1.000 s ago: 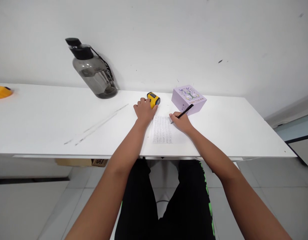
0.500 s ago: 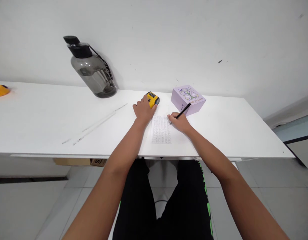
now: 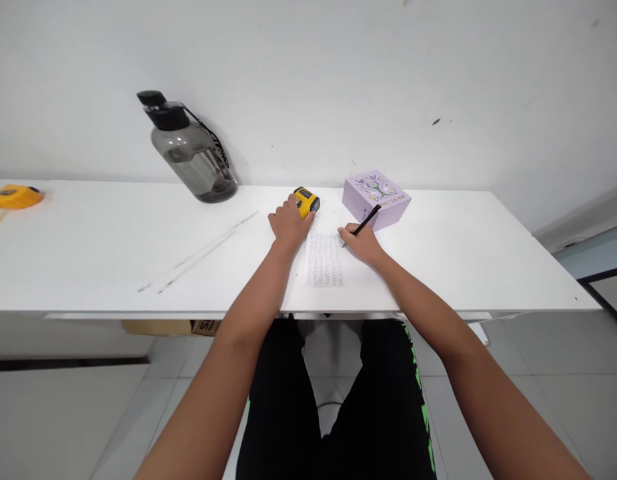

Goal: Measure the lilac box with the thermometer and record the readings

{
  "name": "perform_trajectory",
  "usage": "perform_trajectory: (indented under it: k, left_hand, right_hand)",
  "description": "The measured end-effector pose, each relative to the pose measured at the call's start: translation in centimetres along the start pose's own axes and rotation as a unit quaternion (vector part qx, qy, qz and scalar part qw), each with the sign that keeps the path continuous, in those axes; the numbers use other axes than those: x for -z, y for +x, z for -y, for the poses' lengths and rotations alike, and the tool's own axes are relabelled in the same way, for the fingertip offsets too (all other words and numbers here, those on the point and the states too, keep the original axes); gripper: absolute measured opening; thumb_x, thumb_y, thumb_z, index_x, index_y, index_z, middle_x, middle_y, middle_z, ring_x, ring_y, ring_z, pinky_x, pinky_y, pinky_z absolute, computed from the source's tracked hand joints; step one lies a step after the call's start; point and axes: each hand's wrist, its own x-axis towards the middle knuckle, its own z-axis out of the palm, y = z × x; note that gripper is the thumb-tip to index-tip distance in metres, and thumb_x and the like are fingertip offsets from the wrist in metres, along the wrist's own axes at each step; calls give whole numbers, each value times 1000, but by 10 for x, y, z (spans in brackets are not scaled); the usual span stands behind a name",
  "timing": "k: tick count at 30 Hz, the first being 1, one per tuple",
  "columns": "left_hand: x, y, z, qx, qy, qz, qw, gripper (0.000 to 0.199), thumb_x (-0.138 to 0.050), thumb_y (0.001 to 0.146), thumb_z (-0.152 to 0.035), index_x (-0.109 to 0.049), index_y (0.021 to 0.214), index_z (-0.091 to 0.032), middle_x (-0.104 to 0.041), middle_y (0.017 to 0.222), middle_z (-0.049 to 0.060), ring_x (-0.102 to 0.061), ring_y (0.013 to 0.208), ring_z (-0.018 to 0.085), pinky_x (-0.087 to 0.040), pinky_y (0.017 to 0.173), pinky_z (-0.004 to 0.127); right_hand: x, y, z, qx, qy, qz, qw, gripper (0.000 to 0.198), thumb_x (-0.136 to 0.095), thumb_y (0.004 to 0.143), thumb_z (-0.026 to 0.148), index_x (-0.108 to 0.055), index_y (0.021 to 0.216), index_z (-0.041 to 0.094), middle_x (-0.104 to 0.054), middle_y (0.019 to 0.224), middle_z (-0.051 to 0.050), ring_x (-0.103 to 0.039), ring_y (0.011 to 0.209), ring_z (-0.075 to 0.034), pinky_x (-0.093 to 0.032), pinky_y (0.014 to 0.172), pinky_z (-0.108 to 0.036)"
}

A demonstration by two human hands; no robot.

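A black pen (image 3: 367, 221) slants in the closed fingers of my right hand (image 3: 362, 243), its tip down at the upper right of the handwriting. Rows of small dark writing cover the white paper (image 3: 326, 260), whose edges blend into the white desk. Just beyond the paper's upper left, my left hand (image 3: 289, 223) curls round a yellow and black tape measure (image 3: 307, 200) resting on the desk. A lilac box (image 3: 375, 198) with a printed tree design stands right behind the pen and my right hand.
A grey see-through water bottle (image 3: 201, 163) with a black cap stands by the wall, left of my hands. An orange-yellow object (image 3: 15, 197) lies at the far left of the white desk (image 3: 468, 267). Below the desk, a cardboard box (image 3: 158, 327) shows partly.
The camera view has shifted slightly, bringing more of the orange-yellow object into sight. Both hands keep nearly the same places, with the pen tip still by the paper's upper right.
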Motion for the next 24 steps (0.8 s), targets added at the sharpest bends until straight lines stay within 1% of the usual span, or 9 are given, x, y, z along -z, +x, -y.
perform_trajectory:
  k: [4, 10, 17, 22, 24]
  left_hand:
    - [0, 0, 0, -5, -3, -5, 1000, 67, -54, 93, -53, -41, 148, -16, -63, 136, 16, -59, 122, 33, -43, 99, 47]
    - [-3, 1, 2, -5, -9, -8, 1000, 66, -55, 93, -53, -42, 147, -17, -64, 136, 16, -59, 123, 32, -43, 100, 45]
    - [0, -1, 1, -1, -9, -1, 1000, 66, -54, 93, -54, -42, 147, -18, -62, 137, 17, -59, 124, 32, -43, 100, 45]
    - [-1, 0, 0, 2, -9, 3, 1000, 65, -55, 93, -52, -43, 147, -18, -63, 136, 16, -59, 122, 32, -43, 99, 45]
    - [-3, 1, 1, 0, -10, 0, 1000, 65, -54, 93, -53, -43, 146, -17, -63, 136, 16, -59, 122, 32, -43, 99, 45]
  right_hand:
    - [-1, 0, -3, 5, -4, -6, 1000, 40, -55, 83, 46, -36, 57, 23, -35, 55, 6, -34, 59, -11, -25, 58, -29]
    - [-1, 0, -3, 10, -8, 8, 1000, 39, -55, 84, 46, -39, 57, 22, -36, 56, 5, -37, 61, -11, -28, 60, -28]
    - [-2, -3, 4, 3, -17, -22, 1000, 41, -53, 85, 39, -29, 57, 23, -27, 56, 6, -31, 59, -10, -24, 57, -28]
    - [-1, -2, 4, -3, -17, 5, 1000, 39, -54, 83, 39, -30, 56, 23, -29, 55, 6, -32, 59, -11, -25, 57, -28]
    - [0, 1, 1, -4, -14, 6, 1000, 40, -55, 83, 38, -28, 56, 24, -28, 55, 6, -31, 58, -11, -25, 57, -28]
